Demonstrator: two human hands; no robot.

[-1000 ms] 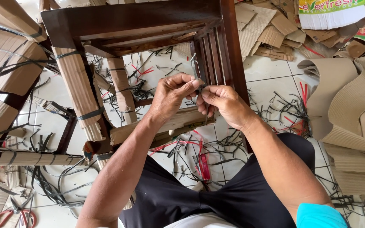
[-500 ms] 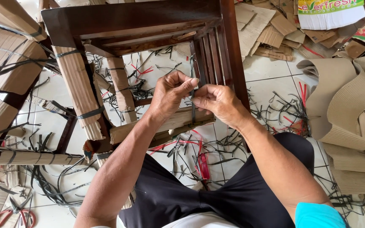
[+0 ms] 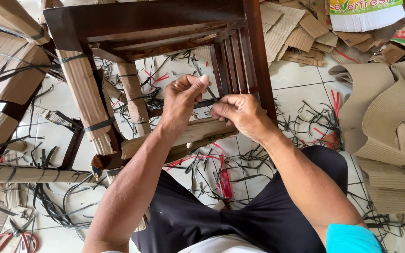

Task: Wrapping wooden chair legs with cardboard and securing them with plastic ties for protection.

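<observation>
Left hand [image 3: 183,100], right hand [image 3: 240,115] pinching dark strap [image 3: 206,84], chair slats [image 3: 233,65] behind, cardboard-wrapped leg [image 3: 83,100] beside

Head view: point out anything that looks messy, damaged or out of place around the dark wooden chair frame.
Cut black and red strap offcuts litter the white tiled floor. Torn corrugated cardboard pieces lie heaped on the right. The dark wooden chair frame lies tipped, its legs wrapped in cardboard. Red-handled scissors lie loose at the lower left.
</observation>
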